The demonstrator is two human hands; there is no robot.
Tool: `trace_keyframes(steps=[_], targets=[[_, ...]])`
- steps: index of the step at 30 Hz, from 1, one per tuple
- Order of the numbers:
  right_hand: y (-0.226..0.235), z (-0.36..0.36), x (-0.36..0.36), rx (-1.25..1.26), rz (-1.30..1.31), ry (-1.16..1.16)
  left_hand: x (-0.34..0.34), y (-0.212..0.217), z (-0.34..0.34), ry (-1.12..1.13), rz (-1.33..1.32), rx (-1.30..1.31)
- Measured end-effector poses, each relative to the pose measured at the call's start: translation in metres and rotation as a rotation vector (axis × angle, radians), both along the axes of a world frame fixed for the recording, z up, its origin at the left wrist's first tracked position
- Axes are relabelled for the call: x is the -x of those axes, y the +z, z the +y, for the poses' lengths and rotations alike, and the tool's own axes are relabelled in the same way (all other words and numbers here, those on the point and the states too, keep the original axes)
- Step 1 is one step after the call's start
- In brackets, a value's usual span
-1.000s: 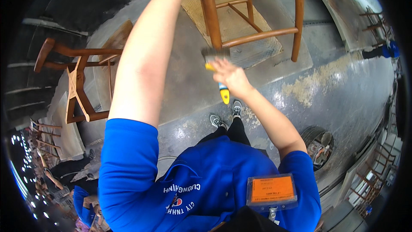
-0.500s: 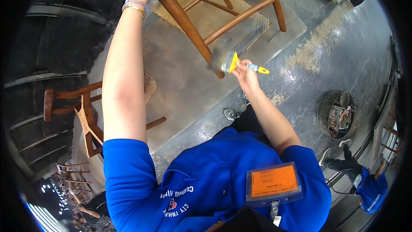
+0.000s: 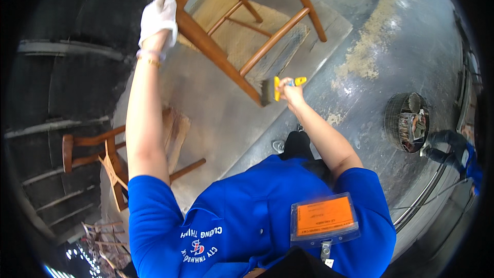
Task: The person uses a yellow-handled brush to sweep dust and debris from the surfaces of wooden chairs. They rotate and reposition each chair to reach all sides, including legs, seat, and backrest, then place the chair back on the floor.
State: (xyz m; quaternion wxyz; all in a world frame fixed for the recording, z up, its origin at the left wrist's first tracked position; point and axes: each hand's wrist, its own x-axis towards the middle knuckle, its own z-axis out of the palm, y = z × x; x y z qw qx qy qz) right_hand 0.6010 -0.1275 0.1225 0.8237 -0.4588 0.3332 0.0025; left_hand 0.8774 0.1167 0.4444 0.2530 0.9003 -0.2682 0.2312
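Since half a second earlier the left hand (image 3: 158,16), gloved white, had slid lower on the chair (image 3: 221,54) leg, fingers wrapped round it. The right hand (image 3: 291,92) gripped a yellow-handled brush (image 3: 274,90), bristles touching the leg's foot. An orange rectangular badge (image 3: 325,216) hung on the blue shirt (image 3: 247,221).

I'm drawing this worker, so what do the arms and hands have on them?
The left hand wears a white glove, with a thin bracelet at the wrist. The right hand is bare. Both arms come out of short bright blue sleeves.
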Motion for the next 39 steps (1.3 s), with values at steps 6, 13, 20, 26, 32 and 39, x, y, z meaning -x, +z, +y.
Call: trace_keyframes(steps=[6, 13, 20, 26, 32, 39], targets=[[-0.019, -0.115, 0.047, -0.026, 0.011, -0.269, 0.015, 0.038, -0.028, 0.031, 1.328, 0.57], [-0.049, -0.231, 0.094, -0.07, 0.158, -0.458, 0.004, -0.008, -0.094, 0.113, 1.384, 0.651], [-0.063, -0.345, 0.086, -0.044, 0.328, -0.526, 0.007, -0.059, -0.131, -0.464, 0.983, 0.366], [-0.062, -0.452, 0.042, 0.097, 0.382, -0.359, -0.022, -0.057, -0.14, -0.237, 1.176, 0.752], [-0.086, -0.518, 0.012, 0.191, 0.479, -0.372, -0.023, -0.049, -0.145, 0.096, 1.079, 1.069], [-0.127, -0.506, 0.01, 0.241, 0.545, -0.3, -0.026, -0.107, -0.201, 0.163, 0.676, 1.459]])
